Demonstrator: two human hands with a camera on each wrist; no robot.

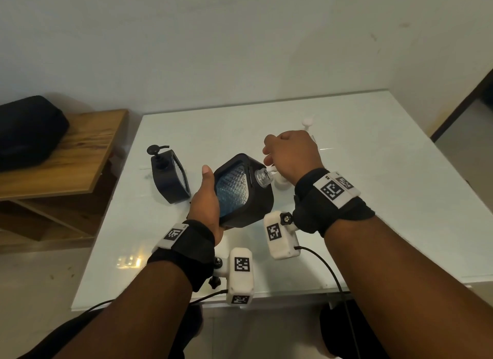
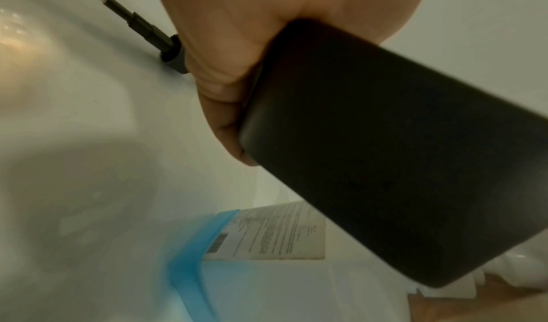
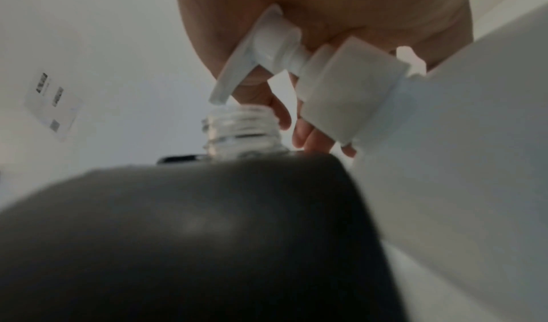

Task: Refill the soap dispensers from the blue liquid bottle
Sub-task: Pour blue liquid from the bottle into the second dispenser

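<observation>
My left hand (image 1: pixel 206 198) grips a black soap dispenser (image 1: pixel 242 195) and tilts it to the right. Some blue liquid shows behind its ribbed window. Its clear threaded neck (image 3: pixel 241 130) is open. My right hand (image 1: pixel 290 155) curls over the white pump head (image 3: pixel 272 45) of a bottle (image 3: pixel 459 163), and the nozzle tip sits just above the neck. In the left wrist view the bottle (image 2: pixel 267 233) shows blue liquid and a white label below the dispenser (image 2: pixel 385 151). A second black dispenser (image 1: pixel 169 177) with its pump on stands to the left.
Everything stands on a white glass table (image 1: pixel 373 185) against a wall. A loose black pump with its tube (image 2: pixel 142 27) lies on it near my left hand. A white pump top (image 1: pixel 307 122) shows behind my right hand. A wooden shelf (image 1: pixel 88 150) at left holds a black bag (image 1: pixel 26 131).
</observation>
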